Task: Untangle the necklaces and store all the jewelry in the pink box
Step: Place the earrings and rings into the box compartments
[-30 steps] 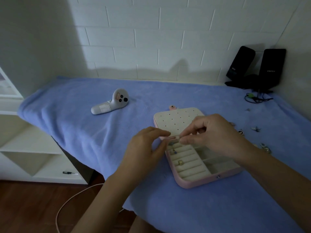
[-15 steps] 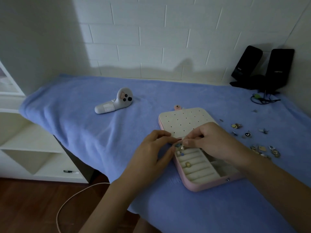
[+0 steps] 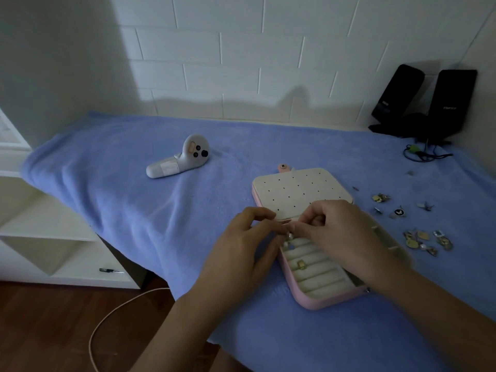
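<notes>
Left hand (image 3: 241,248) and right hand (image 3: 346,237): fingers curled, tips meeting, both pinching a small pale piece (image 3: 289,235) that hangs just over the far end of the ring rolls in the pink box (image 3: 316,304). Box lies open on the blue towel (image 3: 134,197), holed cream lid panel (image 3: 300,189) flat behind the hands; gold ring (image 3: 300,264) seated in the rolls, blue-and-white piece (image 3: 290,247) just below the fingertips. Loose jewelry (image 3: 426,241) scattered on the towel right of the box; white controller (image 3: 182,159) well off left, black speakers (image 3: 424,103) at the wall.

Open blue cloth (image 3: 134,210) left of pink box (image 3: 316,304), controller (image 3: 185,160) behind, scattered jewelry (image 3: 426,241) crowding right
</notes>
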